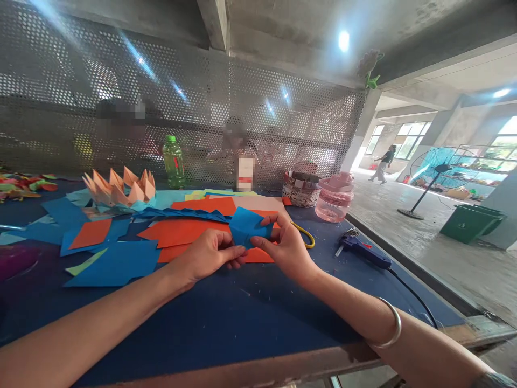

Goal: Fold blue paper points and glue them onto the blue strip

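Note:
A small sheet of blue paper is held up between both hands, above the orange sheets. My left hand pinches its lower left corner between thumb and fingers. On its right side my right hand grips it, thumb in front and fingers at the upper edge. Behind the hands runs a strip of folded blue pieces. Orange paper sheets lie under and behind the left hand. The yellow handle of scissors shows just right of the right hand.
Blue sheets lie at left, near a folded peach paper flower. Along the back stand a green bottle, a patterned basket and a pink plastic jar. A corded blue glue gun rests near the table's right edge.

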A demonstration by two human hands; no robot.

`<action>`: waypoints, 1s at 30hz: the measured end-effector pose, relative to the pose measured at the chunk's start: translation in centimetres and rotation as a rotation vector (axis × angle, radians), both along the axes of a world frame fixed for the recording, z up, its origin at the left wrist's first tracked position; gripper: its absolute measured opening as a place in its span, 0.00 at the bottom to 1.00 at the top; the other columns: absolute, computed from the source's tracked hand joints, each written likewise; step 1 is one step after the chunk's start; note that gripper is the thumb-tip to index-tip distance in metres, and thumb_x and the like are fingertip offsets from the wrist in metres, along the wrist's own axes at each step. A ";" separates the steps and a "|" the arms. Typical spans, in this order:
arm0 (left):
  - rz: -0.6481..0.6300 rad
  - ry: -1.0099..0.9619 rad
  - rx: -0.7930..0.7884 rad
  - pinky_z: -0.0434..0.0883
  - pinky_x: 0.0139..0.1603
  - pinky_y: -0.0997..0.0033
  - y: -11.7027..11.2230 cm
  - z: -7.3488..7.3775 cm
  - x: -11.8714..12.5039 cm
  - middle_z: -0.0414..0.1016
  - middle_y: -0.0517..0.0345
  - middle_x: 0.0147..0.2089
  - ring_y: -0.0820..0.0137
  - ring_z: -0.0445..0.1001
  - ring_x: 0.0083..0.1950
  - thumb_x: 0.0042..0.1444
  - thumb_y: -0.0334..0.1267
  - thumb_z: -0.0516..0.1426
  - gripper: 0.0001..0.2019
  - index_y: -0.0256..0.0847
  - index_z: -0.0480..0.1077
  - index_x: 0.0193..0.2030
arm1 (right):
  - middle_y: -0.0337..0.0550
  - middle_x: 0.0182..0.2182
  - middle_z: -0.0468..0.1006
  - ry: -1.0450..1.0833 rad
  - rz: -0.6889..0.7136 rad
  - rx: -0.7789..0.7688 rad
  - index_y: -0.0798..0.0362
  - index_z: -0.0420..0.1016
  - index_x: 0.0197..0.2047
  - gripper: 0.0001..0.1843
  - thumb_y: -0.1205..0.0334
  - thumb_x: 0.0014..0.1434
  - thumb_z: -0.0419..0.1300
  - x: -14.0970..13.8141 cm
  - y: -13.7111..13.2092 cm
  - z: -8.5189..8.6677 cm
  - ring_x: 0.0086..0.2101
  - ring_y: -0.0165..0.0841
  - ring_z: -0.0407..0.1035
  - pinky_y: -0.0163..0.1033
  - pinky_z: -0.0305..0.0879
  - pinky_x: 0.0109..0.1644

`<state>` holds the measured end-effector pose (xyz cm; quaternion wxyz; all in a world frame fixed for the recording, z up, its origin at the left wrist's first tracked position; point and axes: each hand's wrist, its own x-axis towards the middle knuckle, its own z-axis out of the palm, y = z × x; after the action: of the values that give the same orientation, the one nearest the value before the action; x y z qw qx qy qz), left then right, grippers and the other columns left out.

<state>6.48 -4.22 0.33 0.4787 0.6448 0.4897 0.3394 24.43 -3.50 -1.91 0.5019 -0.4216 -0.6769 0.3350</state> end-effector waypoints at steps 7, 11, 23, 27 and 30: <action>-0.042 0.065 0.012 0.69 0.31 0.69 0.3 -0.2 -0.5 0.77 0.54 0.25 0.69 0.73 0.27 0.43 0.47 0.63 0.14 0.37 0.71 0.23 | 0.32 0.21 0.70 -0.013 0.002 -0.003 0.49 0.63 0.40 0.18 0.58 0.48 0.66 0.1 0.1 0.0 0.25 0.30 0.67 0.35 0.60 0.30; -0.021 0.116 0.041 0.67 0.28 0.69 0.3 -0.3 -0.4 0.76 0.56 0.23 0.69 0.72 0.25 0.43 0.47 0.62 0.14 0.38 0.69 0.22 | 0.32 0.21 0.70 -0.009 0.033 0.001 0.50 0.64 0.42 0.17 0.59 0.50 0.64 0.1 -0.1 -0.1 0.25 0.31 0.68 0.35 0.61 0.30; -0.121 0.189 0.100 0.68 0.30 0.70 0.7 -0.5 -1.2 0.77 0.55 0.25 0.67 0.73 0.27 0.46 0.49 0.61 0.14 0.39 0.72 0.24 | 0.32 0.25 0.71 0.029 0.049 -0.074 0.50 0.60 0.51 0.28 0.62 0.48 0.64 0.3 0.5 -0.1 0.23 0.26 0.62 0.32 0.59 0.28; -0.040 0.063 0.121 0.68 0.31 0.72 1.0 0.0 -1.4 0.76 0.57 0.26 0.69 0.72 0.28 0.47 0.47 0.62 0.13 0.39 0.74 0.26 | 0.33 0.26 0.71 0.035 0.098 -0.141 0.51 0.59 0.51 0.27 0.62 0.49 0.63 0.3 0.5 -0.4 0.25 0.28 0.66 0.34 0.64 0.29; 0.043 -0.040 0.082 0.68 0.34 0.72 1.0 0.4 -1.3 0.76 0.57 0.26 0.70 0.72 0.29 0.46 0.46 0.62 0.12 0.38 0.75 0.28 | 0.32 0.25 0.68 -0.020 0.100 -0.141 0.50 0.60 0.51 0.27 0.61 0.49 0.63 0.1 0.2 -0.4 0.24 0.27 0.64 0.33 0.63 0.27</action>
<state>5.14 -3.26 0.77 0.4541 0.6463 0.4797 0.3821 24.56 -3.27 -2.29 0.4469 -0.4249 -0.6766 0.4024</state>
